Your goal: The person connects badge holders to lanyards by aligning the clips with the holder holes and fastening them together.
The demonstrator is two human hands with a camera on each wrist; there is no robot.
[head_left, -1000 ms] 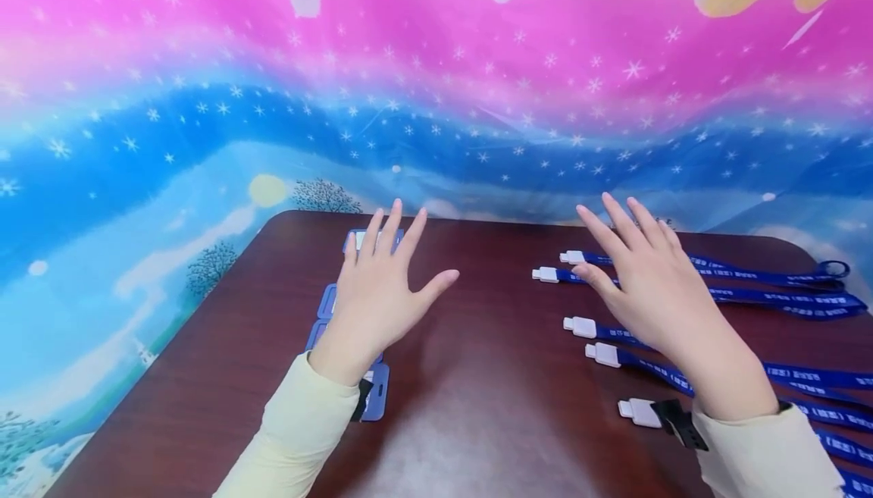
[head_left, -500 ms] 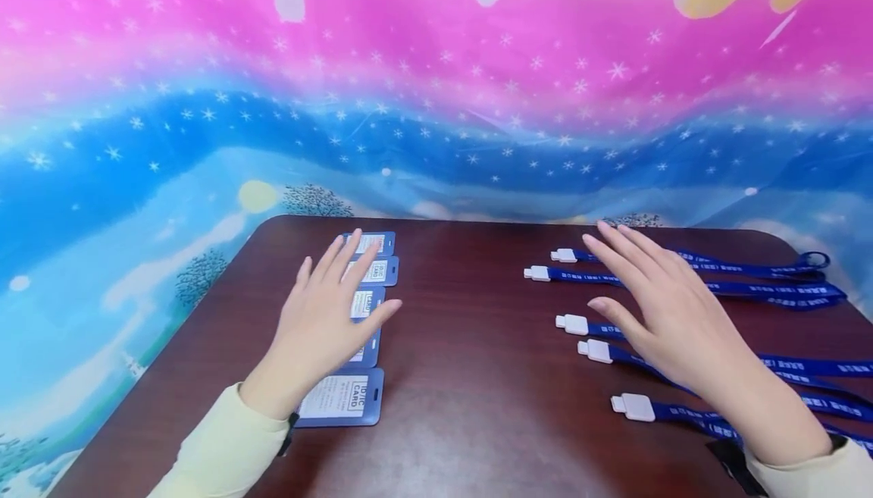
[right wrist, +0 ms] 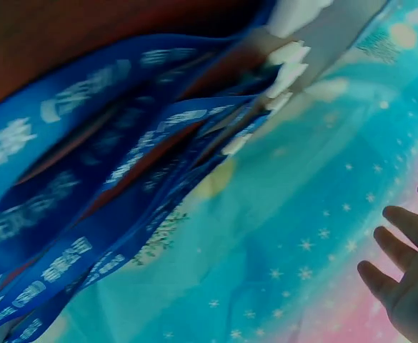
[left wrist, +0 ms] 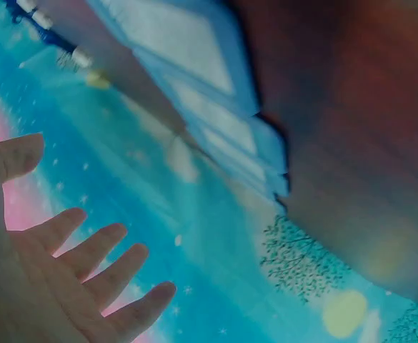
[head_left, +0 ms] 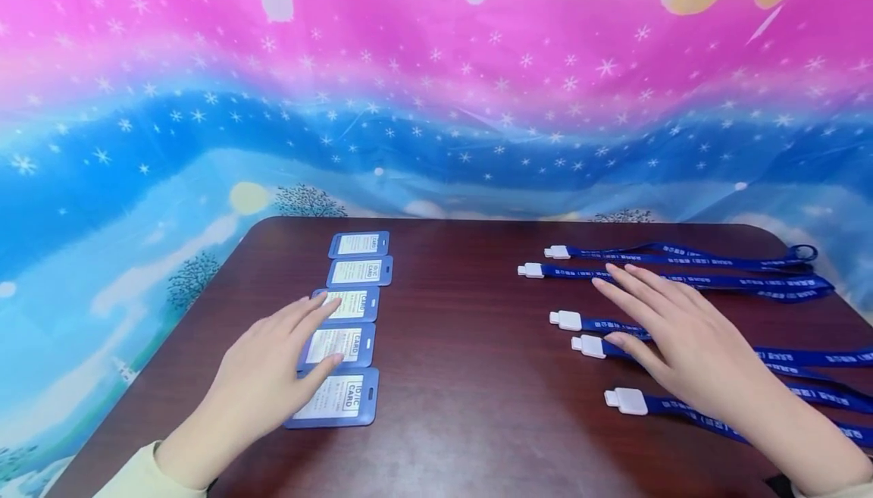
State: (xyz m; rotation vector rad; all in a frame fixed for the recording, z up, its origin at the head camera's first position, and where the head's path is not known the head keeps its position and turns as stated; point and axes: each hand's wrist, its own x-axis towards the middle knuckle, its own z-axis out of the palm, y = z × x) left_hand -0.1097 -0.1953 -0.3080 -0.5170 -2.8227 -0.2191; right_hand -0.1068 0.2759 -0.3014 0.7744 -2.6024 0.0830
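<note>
Blue-framed ID card holders [head_left: 334, 399] lie in a column on the left of the table, several of them, slots facing right. Over the nearer holders hovers my left hand [head_left: 262, 377], fingers extended and holding nothing; it covers parts of their left sides. Several blue lanyards [head_left: 740, 283] with white printing stretch across the right side, white plastic buckles [head_left: 626, 401] pointing left. My right hand [head_left: 689, 346] is above the middle lanyards, fingers straight, nothing in it. The left wrist view has the spread left hand [left wrist: 58, 264] apart from the holders; the right wrist view shows straight right fingers [right wrist: 394, 246] apart from the lanyards.
The dark red-brown table [head_left: 450, 377] has rounded far corners. Bare tabletop runs between the card holders and the buckles. A pink and blue cloth [head_left: 436, 104] with snowflakes and trees hangs behind the table and along its left side.
Both hands have come down and back toward the near edge, the left also moving leftward, uncovering the card holders. The view has shifted slightly. Holders and lanyards stay put.
</note>
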